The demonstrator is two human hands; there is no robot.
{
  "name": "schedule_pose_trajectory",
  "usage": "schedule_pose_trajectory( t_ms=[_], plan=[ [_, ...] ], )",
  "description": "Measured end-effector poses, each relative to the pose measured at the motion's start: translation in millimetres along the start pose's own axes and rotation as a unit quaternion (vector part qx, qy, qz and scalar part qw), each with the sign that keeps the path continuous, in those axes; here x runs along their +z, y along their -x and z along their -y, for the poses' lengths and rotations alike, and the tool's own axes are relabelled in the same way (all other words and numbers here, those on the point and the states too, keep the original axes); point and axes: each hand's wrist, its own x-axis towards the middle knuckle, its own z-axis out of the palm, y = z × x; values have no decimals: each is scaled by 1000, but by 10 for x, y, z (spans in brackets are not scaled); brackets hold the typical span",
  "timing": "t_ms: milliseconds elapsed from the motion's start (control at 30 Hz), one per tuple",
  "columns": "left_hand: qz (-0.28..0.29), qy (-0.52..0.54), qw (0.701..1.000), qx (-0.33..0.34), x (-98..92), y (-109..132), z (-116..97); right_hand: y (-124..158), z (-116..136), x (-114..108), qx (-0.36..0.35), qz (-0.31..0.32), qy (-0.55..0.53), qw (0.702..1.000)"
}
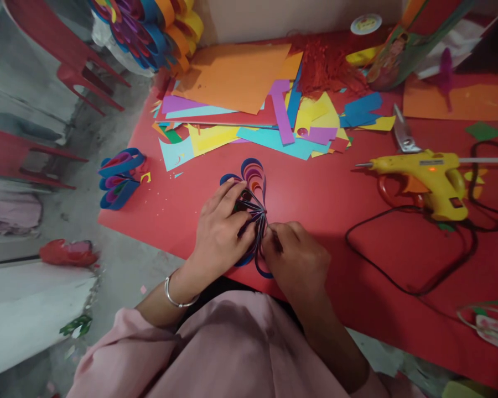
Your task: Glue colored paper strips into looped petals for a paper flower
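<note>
Along the red table's [315, 193] edge, a paper-loop flower [257, 209]!
Left hand [222, 229] clasps its loops from the left; right hand [296, 254] bunches its fingers at the lower right, exact grip unclear.

A red chair [39, 25] stands on the grey floor [126, 260].

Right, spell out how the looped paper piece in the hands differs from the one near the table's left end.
The left hand and right hand are on the held piece; the other piece lies untouched near the left end of the table. The held piece is partly hidden behind the hands, while no hand covers the other piece. Both show blue paper loops outside smaller loops of other colours.
</note>
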Motion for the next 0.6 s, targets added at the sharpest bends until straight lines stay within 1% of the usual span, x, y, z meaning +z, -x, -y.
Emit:
schedule_pose_trajectory(
  t_ms=[333,600],
  plan=[
    [17,-1,1000,-9,-1,-35,-23,6,13,5,10,9,-5,1000],
    [18,-5,1000,6,-1,-21,-16,13,6,26,5,-9,-7,1000]
  ],
)
